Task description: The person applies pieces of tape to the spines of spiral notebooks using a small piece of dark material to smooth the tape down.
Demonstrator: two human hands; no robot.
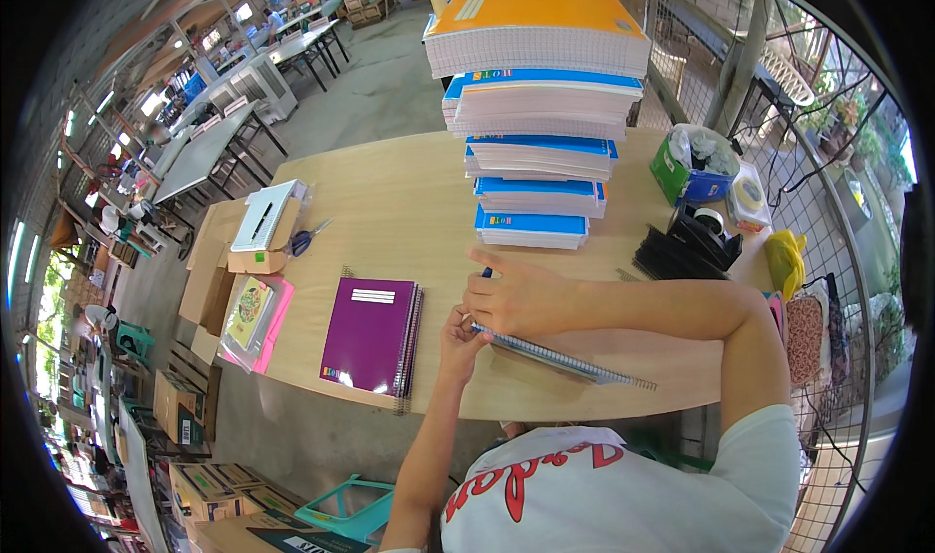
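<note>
My left hand (458, 342) is closed at the upper left end of a spiral notebook (565, 358), which shows nearly edge-on with its wire coil running down to the right. Reaching across from the right, my right hand (511, 295) sits just above and against the left one, its fingers curled. A small dark blue end (487, 273) pokes out between its fingers, part of a handheld tool whose kind I cannot make out. To the left lies a closed purple spiral notebook (368, 334), apparently on top of others. My hands hide the notebook's near corner.
Tall stacks of blue- and orange-covered notebooks (531, 224) rise beyond my hands. Scissors (310, 238), a cardboard box (268, 259) and a pink folder (278, 324) lie left. Black coils (687, 251), a green-blue tub (672, 173) and a yellow bag (785, 261) stand right, beside wire mesh.
</note>
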